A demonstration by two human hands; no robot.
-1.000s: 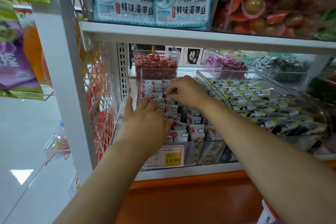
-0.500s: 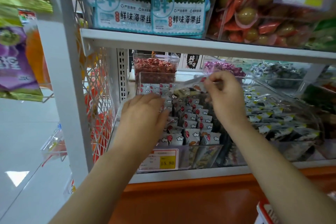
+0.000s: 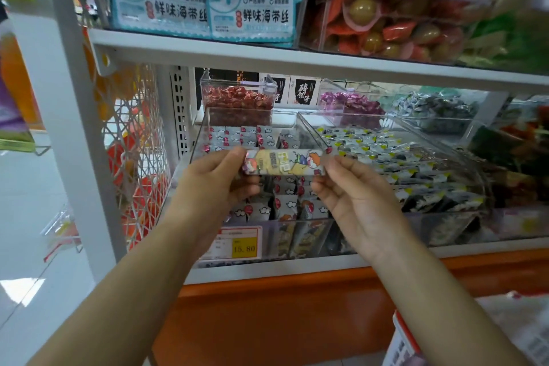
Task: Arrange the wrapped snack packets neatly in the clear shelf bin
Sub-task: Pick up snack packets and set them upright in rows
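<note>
Snack packet (image 3: 283, 162), held level over the clear bin (image 3: 273, 232): my left hand (image 3: 214, 184) pinches its left end, my right hand (image 3: 353, 196) its right end. Rowed packets (image 3: 285, 205) fill the bin below; open space lies up to the shelf edge (image 3: 297, 59) above.

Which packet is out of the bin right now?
The cartoon-print packet, pinched crosswise between left hand and right hand above the clear bin; the other packets sit in rows inside.

Packet (image 3: 283, 162) glossy film; bin (image 3: 312, 128) clear plastic.
</note>
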